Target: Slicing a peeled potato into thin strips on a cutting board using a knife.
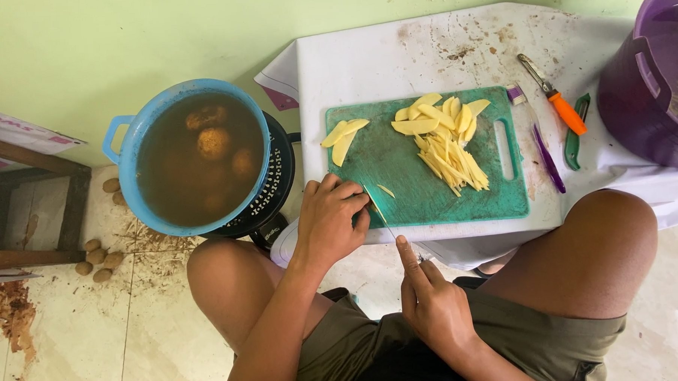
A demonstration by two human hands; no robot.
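Two hands at a green cutting board [437, 198]: left hand [331, 221] curled over a hidden piece; right hand [433, 304] grips a knife [381, 211].

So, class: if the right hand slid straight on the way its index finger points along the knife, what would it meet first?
The right hand points up-left along the knife, so it would probably meet the left hand at the green cutting board's near-left corner first; depth is unclear.

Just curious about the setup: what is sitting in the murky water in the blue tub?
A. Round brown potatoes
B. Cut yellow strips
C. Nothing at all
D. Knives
A: round brown potatoes show through the murky water in the blue tub, while the cut strips lie on the green board.
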